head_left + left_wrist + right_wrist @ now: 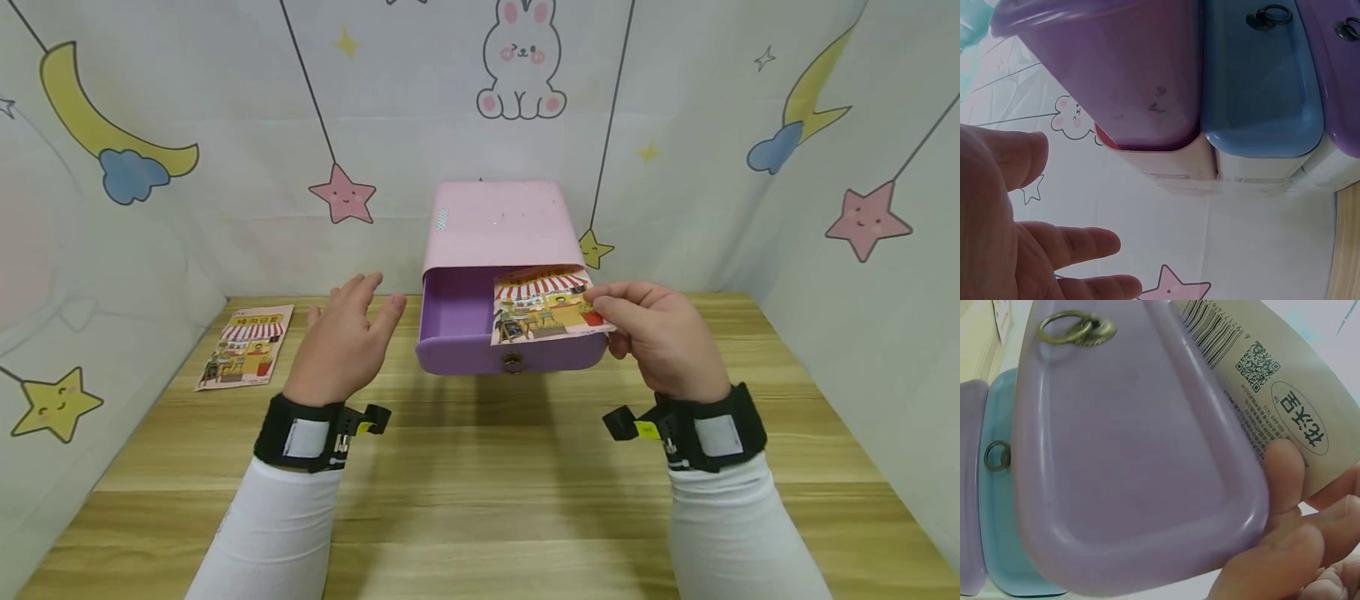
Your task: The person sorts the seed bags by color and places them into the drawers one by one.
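Note:
My right hand (663, 333) pinches the right edge of a flat printed packet (536, 308) with a striped awning picture on it. This packet lies over the right part of a pulled-out purple drawer (457, 354), and its barcoded back (1272, 375) shows in the right wrist view. The drawer belongs to a small pink cabinet (506, 225). To the left of the drawer, my left hand (341, 346) is raised, holding nothing, fingers extended and apart from the cabinet. A matching packet (247, 346) lies on the table beyond that hand, to its left.
Below the open drawer, a blue drawer (1263, 87) and another purple drawer (1341, 81) are closed, with metal ring pulls. The cabinet stands near the back of the wooden table (480, 500), before a printed cloth backdrop (420, 100). Cloth walls also flank both sides.

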`<state>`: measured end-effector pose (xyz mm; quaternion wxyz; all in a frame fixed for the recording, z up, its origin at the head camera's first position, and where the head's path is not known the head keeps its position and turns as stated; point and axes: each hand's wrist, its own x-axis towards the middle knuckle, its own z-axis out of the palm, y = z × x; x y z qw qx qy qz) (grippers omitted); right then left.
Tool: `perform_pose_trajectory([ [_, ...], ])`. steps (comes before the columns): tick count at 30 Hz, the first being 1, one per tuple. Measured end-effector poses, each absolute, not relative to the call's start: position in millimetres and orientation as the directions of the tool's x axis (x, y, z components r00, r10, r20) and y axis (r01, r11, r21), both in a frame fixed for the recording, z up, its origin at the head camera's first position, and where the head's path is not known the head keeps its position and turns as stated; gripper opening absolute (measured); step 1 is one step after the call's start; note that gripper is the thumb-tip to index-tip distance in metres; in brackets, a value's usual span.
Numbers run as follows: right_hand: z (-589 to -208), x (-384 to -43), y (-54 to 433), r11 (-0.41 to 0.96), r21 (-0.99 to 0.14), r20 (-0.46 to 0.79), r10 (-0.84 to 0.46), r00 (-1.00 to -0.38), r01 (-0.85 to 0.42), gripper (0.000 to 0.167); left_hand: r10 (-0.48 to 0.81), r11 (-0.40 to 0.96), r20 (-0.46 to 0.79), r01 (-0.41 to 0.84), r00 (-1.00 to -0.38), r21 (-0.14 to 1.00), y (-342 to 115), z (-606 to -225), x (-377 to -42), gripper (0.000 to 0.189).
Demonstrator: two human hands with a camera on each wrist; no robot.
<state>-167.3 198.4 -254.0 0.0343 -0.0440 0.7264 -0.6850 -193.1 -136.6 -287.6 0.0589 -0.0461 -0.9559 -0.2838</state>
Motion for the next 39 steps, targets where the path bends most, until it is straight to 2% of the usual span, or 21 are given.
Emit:
perform_pose_trajectory([
  [6, -258.9, -173.5, 197.9, 0.114, -0.993, 0.034, -0.068, -0.997, -0.041, 0.037, 0.064, 0.835, 0.125, 0.122, -0.990, 0.536, -136.3, -287.5, -193.4, 0.080],
  [16, -264.5, -178.0, 196.4, 0.126, -0.987, 0.099, -0.040, -0.994, -0.103, 0.043, 0.067, 0.839, 0.122, 0.122, -0.990, 0.531, -136.3, -287.6, -194.2, 0.081],
  [25, -264.0, -177.7, 189.9, 0.331, -0.942, 0.042, -0.057, -0.997, -0.059, 0.050, 0.067, 0.841, 0.117, 0.119, -0.991, 0.528, -136.2, -285.4, -193.4, 0.080],
  [39, -267.3, -180.5, 186.4, 0.399, -0.917, -0.038, -0.085, -0.996, 0.001, 0.042, 0.069, 0.838, 0.111, 0.118, -0.991, 0.532, -136.6, -286.5, -193.6, 0.080],
])
